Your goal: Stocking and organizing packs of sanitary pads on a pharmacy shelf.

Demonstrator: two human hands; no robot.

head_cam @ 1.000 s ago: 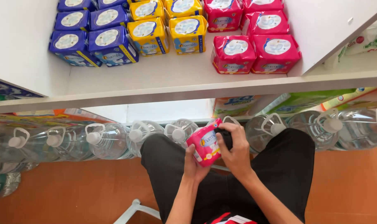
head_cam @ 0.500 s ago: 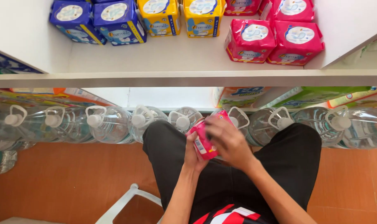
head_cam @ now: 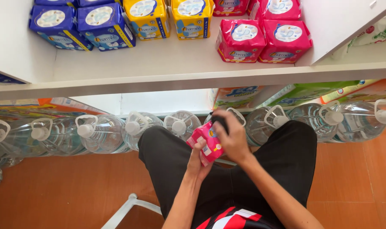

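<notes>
Both hands, left hand point(head_cam: 198, 163) and right hand point(head_cam: 231, 138), grip a pink packet point(head_cam: 208, 143) over an orange tiled floor point(head_cam: 53, 186); water jugs point(head_cam: 100, 133) line beneath a white shelf point(head_cam: 159, 63).

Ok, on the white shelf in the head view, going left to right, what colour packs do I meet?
On the white shelf: blue packs → yellow packs → pink packs. Below the shelf, the left hand and right hand hold one small pink pack over the lap.
</notes>
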